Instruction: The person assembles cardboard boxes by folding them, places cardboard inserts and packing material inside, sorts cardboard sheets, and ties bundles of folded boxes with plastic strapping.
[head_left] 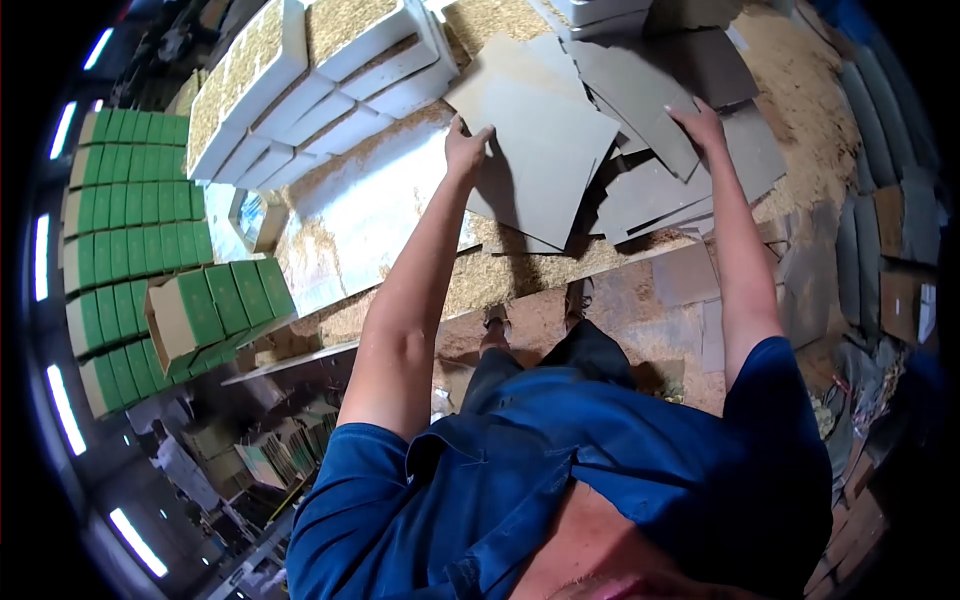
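My left hand (467, 152) is closed on the left edge of a large grey cardboard sheet (545, 150), thumb on top. My right hand (702, 130) grips the right edge of a second grey cardboard sheet (632, 85), which is tilted. More loose cardboard sheets (660, 195) lie overlapped beneath and to the right of these two. The fingers under both sheets are hidden.
White blocks or boxes (330, 80) topped with yellowish shavings are stacked at the upper left. Green boxes (130, 240) stand piled at far left, one open box (180, 315) nearer. Shavings (510, 278) cover the table edge. Grey bundles (875, 120) line the right side.
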